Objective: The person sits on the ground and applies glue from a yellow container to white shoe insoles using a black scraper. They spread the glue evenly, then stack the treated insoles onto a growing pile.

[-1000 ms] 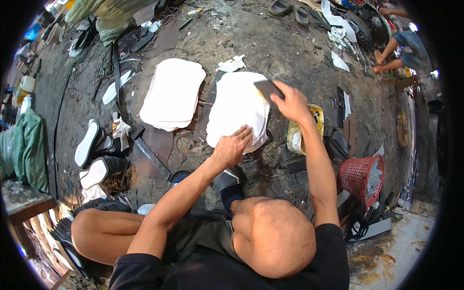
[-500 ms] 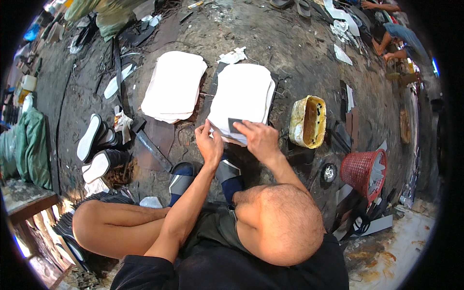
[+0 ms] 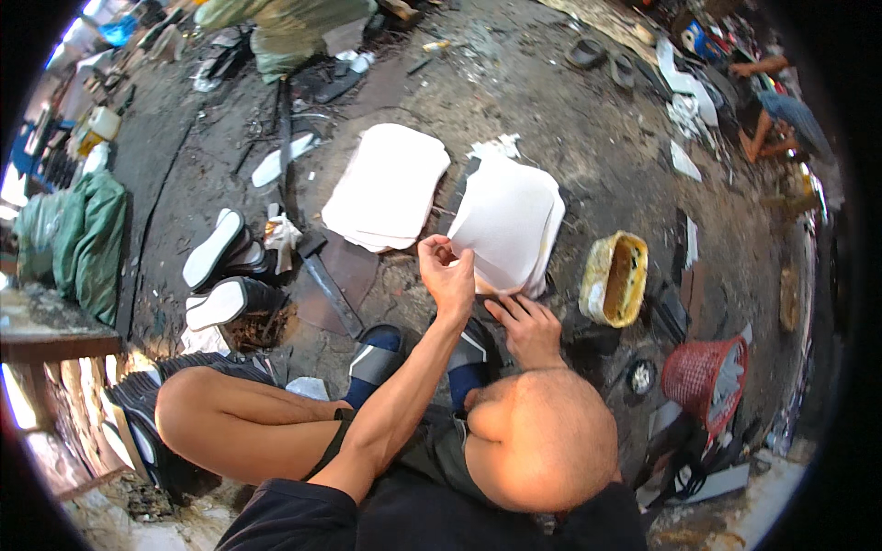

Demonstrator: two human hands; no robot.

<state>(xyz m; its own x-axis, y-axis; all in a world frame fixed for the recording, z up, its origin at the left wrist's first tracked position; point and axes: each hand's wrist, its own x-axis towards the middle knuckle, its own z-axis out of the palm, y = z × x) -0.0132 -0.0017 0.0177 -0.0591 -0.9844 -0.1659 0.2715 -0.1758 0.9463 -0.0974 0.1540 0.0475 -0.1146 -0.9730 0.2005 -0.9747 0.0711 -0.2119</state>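
Note:
A stack of white rounded sheets (image 3: 510, 216) lies on the ground in front of me, its top sheet slightly askew. My left hand (image 3: 447, 283) is closed at the stack's near left corner, thumb and fingers pinching the edge of the top sheet. At the near edge my right hand (image 3: 525, 328) bends its fingers down against the stack. Whatever lies under those fingers is hidden, and the dark flat spreader cannot be seen now. A second stack of white sheets (image 3: 386, 188) is to the left.
A yellow-stained tub (image 3: 614, 280) stands to the right, with a red basket (image 3: 703, 381) beyond it. A hammer (image 3: 329, 285) lies left of my feet, near several white-soled shoes (image 3: 216, 250). Another person (image 3: 781, 115) crouches at the far right.
My right hand has moved from on top of the stack to its near edge, and the spreader has gone out of sight. The top sheet has shifted. The view has swung left.

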